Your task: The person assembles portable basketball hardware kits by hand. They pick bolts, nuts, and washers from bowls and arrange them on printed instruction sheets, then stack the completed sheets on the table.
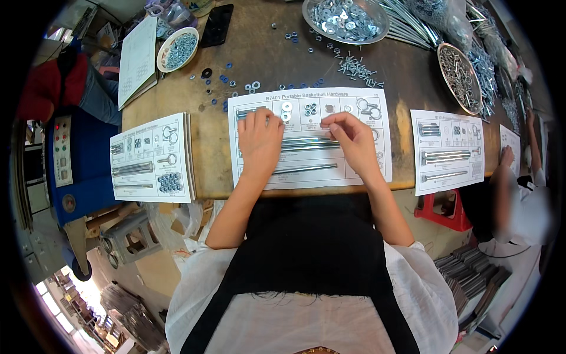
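A white printed sheet (309,177) with pictures of hardware lies before me at the table's front edge. My left hand (259,141) rests palm down on its left part, fingers stretched forward over the pictured bolts and slightly apart. Beside those fingers are two pale washers (286,112), and farther right a small group of nuts (311,110); whether they are real or printed is hard to tell. My right hand (354,141) hovers over the sheet's right half. Its thumb and index finger come together in a pinch, and anything between them is too small to make out.
Similar sheets lie left (150,156) and right (448,153). Farther back are a metal bowl of washers (377,36), a dish of small screws (193,56), a tray of screws (476,106), loose screws (358,69) and a phone (217,26). Another person's hand (507,156) is at far right.
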Available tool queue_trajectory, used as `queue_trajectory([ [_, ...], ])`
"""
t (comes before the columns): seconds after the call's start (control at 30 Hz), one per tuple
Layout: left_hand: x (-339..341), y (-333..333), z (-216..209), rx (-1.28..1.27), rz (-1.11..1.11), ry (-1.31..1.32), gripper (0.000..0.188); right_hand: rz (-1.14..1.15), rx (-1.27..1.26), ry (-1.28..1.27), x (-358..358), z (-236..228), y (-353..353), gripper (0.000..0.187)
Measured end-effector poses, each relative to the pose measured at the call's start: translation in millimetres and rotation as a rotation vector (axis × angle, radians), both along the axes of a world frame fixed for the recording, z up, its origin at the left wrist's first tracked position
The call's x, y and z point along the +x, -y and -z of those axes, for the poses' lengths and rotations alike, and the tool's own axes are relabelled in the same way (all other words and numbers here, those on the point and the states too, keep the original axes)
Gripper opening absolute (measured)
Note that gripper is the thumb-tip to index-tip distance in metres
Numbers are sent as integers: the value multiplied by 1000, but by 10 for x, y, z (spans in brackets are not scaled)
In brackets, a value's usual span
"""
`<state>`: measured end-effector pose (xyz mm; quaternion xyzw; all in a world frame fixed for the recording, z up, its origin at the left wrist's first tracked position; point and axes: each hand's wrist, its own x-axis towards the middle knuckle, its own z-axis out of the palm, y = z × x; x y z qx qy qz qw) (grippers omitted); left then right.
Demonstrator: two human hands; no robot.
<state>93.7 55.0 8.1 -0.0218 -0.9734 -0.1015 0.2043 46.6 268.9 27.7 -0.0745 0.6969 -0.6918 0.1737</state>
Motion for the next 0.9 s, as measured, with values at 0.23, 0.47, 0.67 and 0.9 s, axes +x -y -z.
queue_trajectory([
  [0.23, 65, 37, 122, 68, 47, -49, 11, -41, 121, 54, 224, 57, -120, 15],
  [0.47, 313, 450, -169, 599, -17, 253, 10, -119, 561, -306, 469, -186, -232, 13],
  [0.67, 964, 776, -304, 338, 115, 351, 25, -94, 765, -573, 601, -107, -350, 18],
  [0.9, 1163, 856, -161, 250, 46, 264, 24, -161, 794, -564, 587, 32, -347, 16],
])
